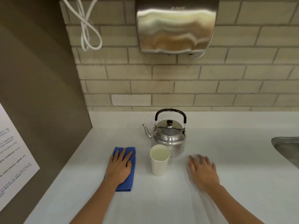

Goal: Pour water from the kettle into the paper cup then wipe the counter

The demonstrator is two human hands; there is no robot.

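A steel kettle (168,135) with a black handle stands upright near the back of the white counter (234,167), its spout pointing left. Just in front of it stands a white paper cup (159,162) with water inside. A folded blue cloth (127,180) lies flat to the left of the cup. My left hand (119,167) rests palm down on the cloth, fingers spread. My right hand (203,170) lies flat on the bare counter to the right of the cup, fingers apart, holding nothing. The right hand looks slightly blurred.
A steel sink (286,147) is set into the counter at the far right. A brown side panel (40,110) with a printed notice bounds the left. On the tiled back wall hang a metal hand dryer (176,26) and a looped white cable (88,26).
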